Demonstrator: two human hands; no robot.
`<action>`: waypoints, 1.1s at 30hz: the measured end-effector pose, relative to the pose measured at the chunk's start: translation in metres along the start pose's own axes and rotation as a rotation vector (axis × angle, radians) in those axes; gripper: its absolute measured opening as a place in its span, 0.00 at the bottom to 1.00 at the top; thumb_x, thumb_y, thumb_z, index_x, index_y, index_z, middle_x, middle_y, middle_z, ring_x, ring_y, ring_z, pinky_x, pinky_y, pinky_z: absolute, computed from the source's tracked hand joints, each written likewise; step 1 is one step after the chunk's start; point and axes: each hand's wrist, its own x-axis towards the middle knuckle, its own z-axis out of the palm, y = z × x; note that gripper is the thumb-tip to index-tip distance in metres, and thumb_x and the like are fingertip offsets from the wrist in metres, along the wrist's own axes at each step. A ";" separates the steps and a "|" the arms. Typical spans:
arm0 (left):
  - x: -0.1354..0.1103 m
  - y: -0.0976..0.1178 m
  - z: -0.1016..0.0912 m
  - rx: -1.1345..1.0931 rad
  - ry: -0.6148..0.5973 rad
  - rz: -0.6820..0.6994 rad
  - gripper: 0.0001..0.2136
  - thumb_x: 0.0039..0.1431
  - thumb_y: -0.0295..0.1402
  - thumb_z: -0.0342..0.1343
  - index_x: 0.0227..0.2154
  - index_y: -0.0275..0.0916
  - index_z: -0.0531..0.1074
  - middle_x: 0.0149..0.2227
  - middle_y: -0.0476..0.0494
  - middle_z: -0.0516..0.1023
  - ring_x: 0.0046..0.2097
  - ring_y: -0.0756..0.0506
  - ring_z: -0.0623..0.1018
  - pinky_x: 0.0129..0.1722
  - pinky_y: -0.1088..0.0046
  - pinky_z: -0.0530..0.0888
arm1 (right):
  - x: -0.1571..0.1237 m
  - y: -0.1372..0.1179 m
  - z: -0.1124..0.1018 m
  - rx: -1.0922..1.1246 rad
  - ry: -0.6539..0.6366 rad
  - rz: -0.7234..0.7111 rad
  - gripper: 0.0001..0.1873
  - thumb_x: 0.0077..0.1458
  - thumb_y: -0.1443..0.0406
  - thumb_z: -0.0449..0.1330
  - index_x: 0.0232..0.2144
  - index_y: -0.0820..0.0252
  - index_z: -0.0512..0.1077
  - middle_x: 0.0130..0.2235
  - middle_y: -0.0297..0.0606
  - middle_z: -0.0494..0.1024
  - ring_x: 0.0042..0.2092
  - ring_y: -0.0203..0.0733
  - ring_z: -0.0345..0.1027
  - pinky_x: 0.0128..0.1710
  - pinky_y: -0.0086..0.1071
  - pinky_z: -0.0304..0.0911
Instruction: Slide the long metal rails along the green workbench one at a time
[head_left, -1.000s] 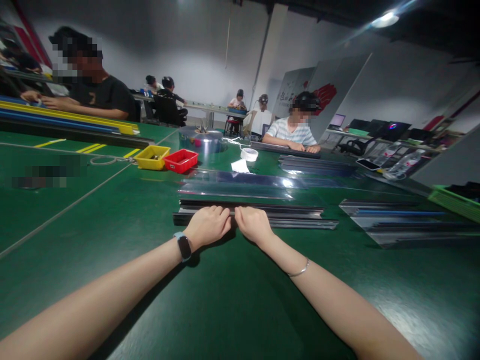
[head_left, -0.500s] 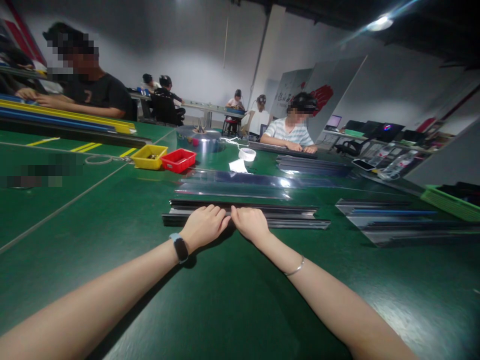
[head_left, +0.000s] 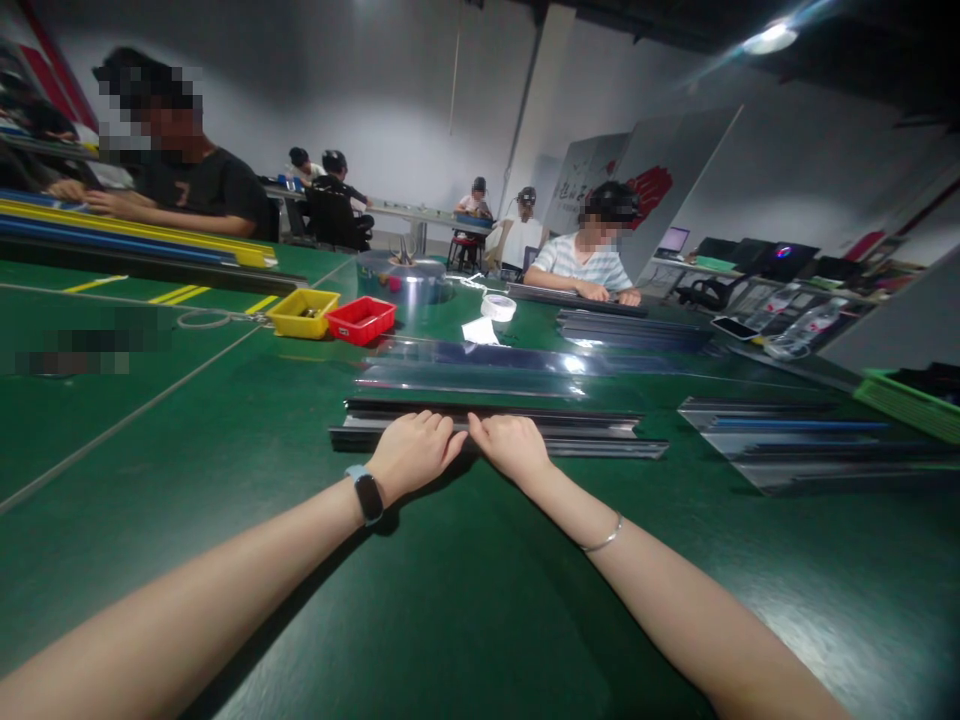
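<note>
Long dark metal strips (head_left: pixel 592 436) lie in a flat stack across the green table (head_left: pixel 465 600), straight ahead of me. My left hand (head_left: pixel 414 452) and my right hand (head_left: pixel 512 445) rest side by side on the near edge of that stack, knuckles up, fingers curled over the strips and pressed on them. A dark watch sits on my left wrist, a thin bracelet on my right forearm. The fingertips are hidden behind the knuckles.
Clear plastic sleeves (head_left: pixel 480 368) lie just behind the stack. A yellow bin (head_left: pixel 304 313) and a red bin (head_left: pixel 362 320) stand at the back left, a tape roll (head_left: pixel 498 307) behind centre. More strips (head_left: pixel 795 445) lie to the right. Other people sit at the far side.
Both hands stay on the stack of strips; the view has shifted slightly, and the strips sit almost where they were.
</note>
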 end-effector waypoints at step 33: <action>-0.001 0.003 -0.002 0.025 0.045 -0.068 0.19 0.59 0.41 0.38 0.23 0.35 0.67 0.24 0.41 0.72 0.30 0.46 0.71 0.31 0.69 0.64 | -0.012 -0.003 -0.006 -0.020 0.091 0.170 0.24 0.58 0.62 0.41 0.20 0.66 0.69 0.21 0.42 0.71 0.24 0.34 0.64 0.24 0.28 0.50</action>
